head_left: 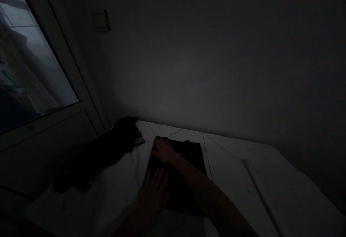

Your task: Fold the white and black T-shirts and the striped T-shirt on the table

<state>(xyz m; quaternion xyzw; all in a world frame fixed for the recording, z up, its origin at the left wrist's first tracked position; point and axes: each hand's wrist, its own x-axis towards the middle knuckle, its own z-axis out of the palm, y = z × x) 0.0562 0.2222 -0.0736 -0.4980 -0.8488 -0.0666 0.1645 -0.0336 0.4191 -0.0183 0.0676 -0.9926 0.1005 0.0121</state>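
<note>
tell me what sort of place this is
Probably a dim room in a home, though I can't tell which kind: there's a window, a small wall plate, and a white marble-patterned top with folded dark cloth on it.

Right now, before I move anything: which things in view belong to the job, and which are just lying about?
In use:
left hand
right hand
dark folded garment, both hands flat on it

Apparently just lying about:
dark clothing heap with a striped edge
white marble-patterned tabletop
window
wall plate
</note>
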